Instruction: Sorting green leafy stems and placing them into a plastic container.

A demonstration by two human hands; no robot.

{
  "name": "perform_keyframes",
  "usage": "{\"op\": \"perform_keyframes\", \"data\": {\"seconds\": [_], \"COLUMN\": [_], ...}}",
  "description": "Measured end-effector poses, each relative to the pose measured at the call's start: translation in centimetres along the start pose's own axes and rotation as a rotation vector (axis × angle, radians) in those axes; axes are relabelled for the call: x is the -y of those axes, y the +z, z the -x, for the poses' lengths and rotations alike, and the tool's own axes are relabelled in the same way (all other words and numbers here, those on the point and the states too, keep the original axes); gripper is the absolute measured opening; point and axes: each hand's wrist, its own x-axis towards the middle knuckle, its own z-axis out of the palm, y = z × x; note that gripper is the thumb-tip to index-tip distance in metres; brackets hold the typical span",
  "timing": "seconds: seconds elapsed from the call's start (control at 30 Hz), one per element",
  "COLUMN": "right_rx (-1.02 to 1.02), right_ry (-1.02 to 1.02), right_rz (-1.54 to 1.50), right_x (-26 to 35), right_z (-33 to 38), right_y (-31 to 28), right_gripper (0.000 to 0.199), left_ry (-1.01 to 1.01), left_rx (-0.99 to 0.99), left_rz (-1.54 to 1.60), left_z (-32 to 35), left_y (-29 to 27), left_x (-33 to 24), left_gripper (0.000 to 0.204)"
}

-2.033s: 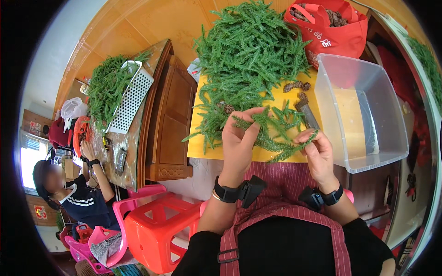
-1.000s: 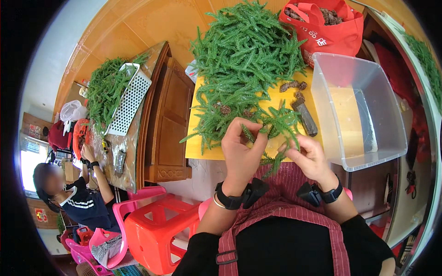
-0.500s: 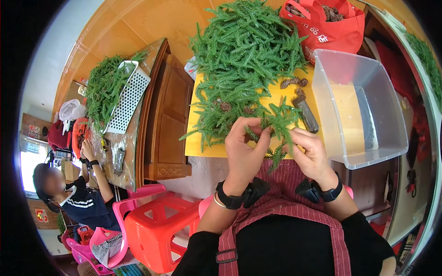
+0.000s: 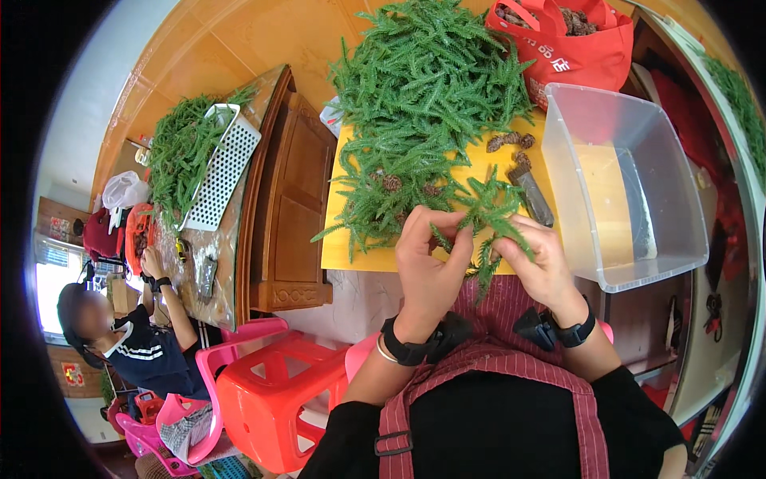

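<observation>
two bare hands meet over one spiky green conifer sprig (image 4: 487, 219), at the near edge of the yellow board. the left hand (image 4: 427, 259) is curled with its fingertips pinched on the sprig's left side, and the right hand (image 4: 542, 263) closes thumb and fingers on the sprig's right side, so both are grasping the same piece. the sprig sits between the two hands, its needled branches fanning upward and one strand hanging down in front of the striped red apron (image 4: 495, 375). each wrist carries a black band.

just beyond the hands lies the flat yellow board (image 4: 351, 247), with loose sprigs and a few small brown cones (image 4: 511, 144) on it. a dark, narrow tool (image 4: 531, 195) lies on the board just above the right hand. behind these rises a large heap of green conifer branches (image 4: 431, 80). to the right of the board stands a clear plastic tub (image 4: 630, 184), and beyond it a red fabric bag (image 4: 566, 44) with brown cones inside.

left of the board is a brown wooden cabinet (image 4: 291, 207), then a white perforated tray (image 4: 219, 172) among more green sprigs. below sits an orange plastic stool (image 4: 271, 403). at the far left another person (image 4: 136, 335) sits, hands up on the long table's edge.
</observation>
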Motion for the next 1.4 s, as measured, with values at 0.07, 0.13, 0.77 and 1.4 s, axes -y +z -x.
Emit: {"op": "perform_keyframes", "data": {"seconds": [0.07,0.13,0.77,1.4], "right_rx": [0.072,0.080,0.018,-0.274], "right_ry": [0.001,0.004,0.151,-0.056], "right_rz": [-0.014,-0.027,-0.142,-0.235], "right_x": [0.5,0.1,0.3,-0.3], "right_z": [-0.1,0.0,0.4,1.1], "right_y": [0.0,0.0,0.6,1.5], "right_gripper": [0.007,0.008,0.027,0.030], "left_ry": [-0.037,-0.137,0.018,0.335], "left_rx": [-0.020,-0.067,-0.061,0.012], "left_rz": [0.031,0.230,0.060,-0.099], "left_z": [0.0,0.0,0.8,0.6], "left_y": [0.1,0.3,0.1,0.3], "left_x": [0.1,0.3,1.1,0.2], "left_gripper": [0.015,0.015,0.015,0.027]}}
